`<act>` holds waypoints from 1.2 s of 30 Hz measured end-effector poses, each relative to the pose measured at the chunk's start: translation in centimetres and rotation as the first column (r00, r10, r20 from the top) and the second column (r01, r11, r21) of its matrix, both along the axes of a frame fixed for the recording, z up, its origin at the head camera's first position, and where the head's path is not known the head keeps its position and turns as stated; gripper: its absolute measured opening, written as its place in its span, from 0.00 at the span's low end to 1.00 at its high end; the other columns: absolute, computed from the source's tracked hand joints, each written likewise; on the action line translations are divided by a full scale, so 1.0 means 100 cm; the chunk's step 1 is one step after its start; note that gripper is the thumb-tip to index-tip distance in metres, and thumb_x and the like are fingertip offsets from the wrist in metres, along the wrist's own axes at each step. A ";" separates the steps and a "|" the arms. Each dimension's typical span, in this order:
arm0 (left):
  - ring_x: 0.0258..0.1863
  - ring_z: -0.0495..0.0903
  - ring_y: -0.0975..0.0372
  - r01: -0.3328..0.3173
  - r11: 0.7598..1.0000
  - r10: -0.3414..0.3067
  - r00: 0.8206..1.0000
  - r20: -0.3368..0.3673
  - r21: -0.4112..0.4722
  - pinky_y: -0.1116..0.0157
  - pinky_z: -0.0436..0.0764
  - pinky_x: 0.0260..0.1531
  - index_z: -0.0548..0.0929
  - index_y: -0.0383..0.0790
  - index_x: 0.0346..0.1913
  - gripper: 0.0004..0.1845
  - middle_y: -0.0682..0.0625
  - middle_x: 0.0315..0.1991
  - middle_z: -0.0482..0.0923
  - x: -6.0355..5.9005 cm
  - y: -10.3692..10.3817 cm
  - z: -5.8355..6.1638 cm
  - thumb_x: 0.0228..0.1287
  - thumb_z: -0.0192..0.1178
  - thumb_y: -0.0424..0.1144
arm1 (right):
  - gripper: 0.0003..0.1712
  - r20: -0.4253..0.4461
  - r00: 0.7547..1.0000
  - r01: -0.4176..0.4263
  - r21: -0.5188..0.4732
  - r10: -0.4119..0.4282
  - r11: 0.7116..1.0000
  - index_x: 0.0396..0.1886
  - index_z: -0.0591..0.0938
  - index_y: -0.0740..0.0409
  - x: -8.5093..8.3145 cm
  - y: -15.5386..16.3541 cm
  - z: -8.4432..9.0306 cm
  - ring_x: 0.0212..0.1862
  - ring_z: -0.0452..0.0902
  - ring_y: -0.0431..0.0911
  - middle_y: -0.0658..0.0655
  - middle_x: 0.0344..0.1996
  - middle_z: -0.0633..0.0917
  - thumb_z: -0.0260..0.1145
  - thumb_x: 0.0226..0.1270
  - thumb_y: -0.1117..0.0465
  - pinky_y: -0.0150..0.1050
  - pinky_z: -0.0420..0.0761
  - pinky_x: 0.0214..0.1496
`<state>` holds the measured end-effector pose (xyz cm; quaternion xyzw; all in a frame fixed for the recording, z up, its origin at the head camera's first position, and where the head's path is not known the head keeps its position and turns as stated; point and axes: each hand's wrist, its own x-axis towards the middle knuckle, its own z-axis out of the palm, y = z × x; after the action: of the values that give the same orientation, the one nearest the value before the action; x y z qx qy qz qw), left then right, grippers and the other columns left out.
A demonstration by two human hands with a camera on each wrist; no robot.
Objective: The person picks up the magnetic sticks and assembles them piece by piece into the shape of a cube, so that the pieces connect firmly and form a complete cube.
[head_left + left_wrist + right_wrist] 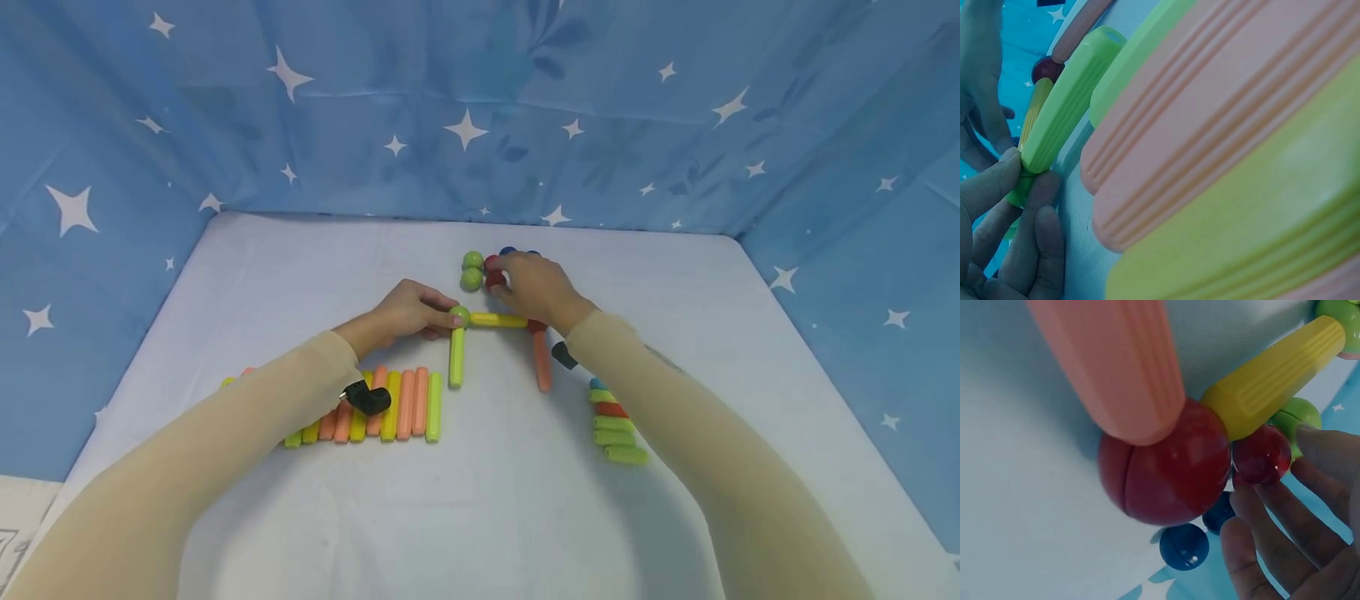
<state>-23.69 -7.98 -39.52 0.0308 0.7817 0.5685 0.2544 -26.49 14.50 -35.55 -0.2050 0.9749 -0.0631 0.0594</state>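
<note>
Nearest lay a row of orange and yellow sticks [375, 408]. Beyond it, at twelve o'clock, the left hand [401, 312] pinched the green ball [459, 316] joining the green stick [456, 357] and yellow stick [497, 320]. Farther, at one o'clock, the right hand [534, 287] curled its fingers round a small red ball [1262, 455]. Holding that corner steady looked wise while lifting.

The head view is bright and even, with soft shadows under the arms. Both wrist views are dim, blue-tinted and blurred up close; a red ball [1169, 472] shows small glints.
</note>
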 end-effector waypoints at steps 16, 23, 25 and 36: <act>0.40 0.88 0.57 0.023 1.000 -0.024 0.999 -0.037 -0.008 0.62 0.84 0.38 0.87 0.36 0.54 0.19 0.45 0.43 0.88 0.001 0.002 0.005 0.62 0.74 0.40 | 0.16 0.106 0.979 -0.139 -0.263 0.172 0.955 0.38 0.83 0.47 0.066 -0.003 0.023 0.37 0.81 0.40 0.43 0.35 0.85 0.81 0.56 0.53 0.37 0.80 0.42; 0.40 0.88 0.57 0.012 0.999 -0.013 1.000 -0.019 -0.032 0.62 0.84 0.40 0.87 0.37 0.55 0.20 0.45 0.41 0.89 -0.003 -0.001 0.006 0.61 0.74 0.40 | 0.12 -0.133 0.801 -0.593 -0.043 0.583 0.804 0.38 0.84 0.47 0.121 -0.012 0.006 0.35 0.78 0.37 0.43 0.36 0.84 0.78 0.60 0.53 0.30 0.76 0.37; 0.41 0.88 0.57 0.008 0.999 -0.008 1.000 -0.016 -0.039 0.62 0.84 0.40 0.87 0.36 0.55 0.21 0.44 0.40 0.89 -0.003 -0.002 0.006 0.61 0.74 0.40 | 0.12 -0.138 0.783 -0.612 0.005 0.607 0.791 0.39 0.84 0.47 0.125 -0.016 0.002 0.35 0.77 0.38 0.44 0.36 0.84 0.78 0.61 0.52 0.30 0.75 0.37; 0.40 0.89 0.57 0.023 0.999 -0.023 1.000 -0.019 -0.030 0.62 0.84 0.40 0.86 0.36 0.56 0.20 0.44 0.40 0.89 0.001 0.000 0.004 0.63 0.72 0.40 | 0.16 -0.119 0.851 -0.520 -0.066 0.511 0.851 0.51 0.84 0.47 0.108 -0.013 0.006 0.35 0.79 0.35 0.45 0.44 0.84 0.73 0.66 0.49 0.32 0.78 0.38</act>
<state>-23.64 -7.98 -39.16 0.0415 0.7921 0.5535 0.2538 -15.68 13.19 -34.96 -0.4645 0.8817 -0.0812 0.0171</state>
